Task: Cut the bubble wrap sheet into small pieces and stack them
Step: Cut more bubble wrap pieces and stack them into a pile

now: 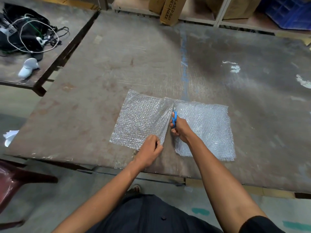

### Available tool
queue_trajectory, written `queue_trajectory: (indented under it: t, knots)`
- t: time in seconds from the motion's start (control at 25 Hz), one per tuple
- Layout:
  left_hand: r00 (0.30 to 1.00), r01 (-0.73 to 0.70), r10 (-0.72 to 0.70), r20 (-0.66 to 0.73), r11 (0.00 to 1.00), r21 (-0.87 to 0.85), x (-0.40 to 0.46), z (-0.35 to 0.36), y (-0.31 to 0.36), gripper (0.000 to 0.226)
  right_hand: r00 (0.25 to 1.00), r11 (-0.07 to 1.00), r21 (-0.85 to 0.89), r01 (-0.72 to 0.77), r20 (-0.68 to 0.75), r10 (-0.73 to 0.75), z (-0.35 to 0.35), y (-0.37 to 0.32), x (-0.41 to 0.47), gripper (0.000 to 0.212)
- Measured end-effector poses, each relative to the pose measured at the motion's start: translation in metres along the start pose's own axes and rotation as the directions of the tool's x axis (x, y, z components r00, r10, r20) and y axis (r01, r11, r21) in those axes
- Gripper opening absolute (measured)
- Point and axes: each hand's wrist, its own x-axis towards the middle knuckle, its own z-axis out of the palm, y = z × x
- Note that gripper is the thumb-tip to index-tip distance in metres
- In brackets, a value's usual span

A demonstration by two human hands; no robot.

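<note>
The bubble wrap sheet (173, 125) lies on the table (101, 78) near its front edge, cut nearly through. My left hand (150, 149) pinches the lifted cut edge taut so the blades bite; my right hand (180, 128) curls through the blue scissors (174, 118).

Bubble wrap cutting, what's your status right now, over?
Right hand grips blue scissors; left hand pinches cut edge. Bubble wrap sheet slit nearly to far edge. No stack yet, nothing in the way.
</note>
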Motion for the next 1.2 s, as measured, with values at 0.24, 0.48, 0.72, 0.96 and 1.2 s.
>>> queue_trajectory:
  t: [0.24, 0.48, 0.72, 0.96, 1.2]
  knots:
    - [0.988, 0.098, -0.113, -0.101, 0.986, -0.138, -0.002, -0.004, -0.001, 0.027, 0.999, 0.999, -0.03, 0.011, -0.035, -0.012, 0.0, 0.005, -0.009, 0.05]
    - [0.918, 0.251, -0.351, -0.185, 0.875, -0.414, -0.001, -0.006, 0.0, 0.041, 0.994, 0.987, 0.151, -0.055, 0.104, 0.039, -0.005, -0.002, -0.014, 0.063]
    - [0.926, 0.253, -0.332, -0.18, 0.898, -0.359, -0.003, -0.009, 0.006, 0.05, 0.991, 0.982, 0.17, -0.083, 0.117, 0.063, -0.008, -0.012, -0.007, 0.06]
    - [0.949, 0.204, -0.263, -0.172, 0.932, -0.3, -0.006, -0.012, 0.008, 0.047, 0.991, 0.988, 0.14, -0.06, 0.124, 0.042, -0.007, -0.021, 0.0, 0.057]
    - [0.943, 0.23, -0.29, -0.161, 0.922, -0.311, -0.005, -0.011, 0.007, 0.045, 0.999, 0.99, 0.143, -0.009, 0.045, 0.003, -0.008, -0.016, 0.009, 0.047]
